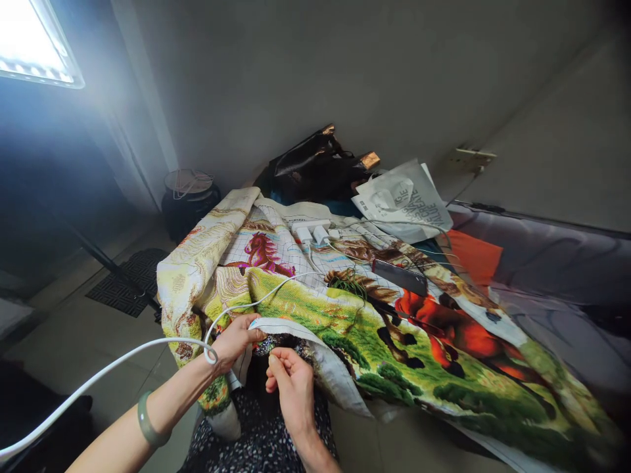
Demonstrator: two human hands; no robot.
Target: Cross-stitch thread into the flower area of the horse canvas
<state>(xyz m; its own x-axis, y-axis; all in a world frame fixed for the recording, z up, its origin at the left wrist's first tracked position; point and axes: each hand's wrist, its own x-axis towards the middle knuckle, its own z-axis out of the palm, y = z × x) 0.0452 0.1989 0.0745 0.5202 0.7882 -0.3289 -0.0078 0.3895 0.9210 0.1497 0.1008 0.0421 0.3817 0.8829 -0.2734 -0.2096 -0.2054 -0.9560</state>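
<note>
A large cross-stitch cloth [296,295] with horses and green grass drapes over a surface and down toward my lap. With thumb against fingers, my left hand [240,338] grips the folded white edge of this cloth. Just below that edge, close by the cloth's underside, my right hand [290,381] is closed in a pinch. Whatever sits between its fingertips is too small to make out. A white cable [148,348] loops around my left wrist and runs across the cloth. A green bundle of thread [348,282] lies on the cloth farther up.
On the cloth lie a dark phone [399,277] and a white power strip [310,226] with plugged-in chargers. Behind are a grey printed bag [404,200] and a dark shiny bag [315,161]. A bright lamp [37,43] hangs at upper left. A sofa [552,256] stands right.
</note>
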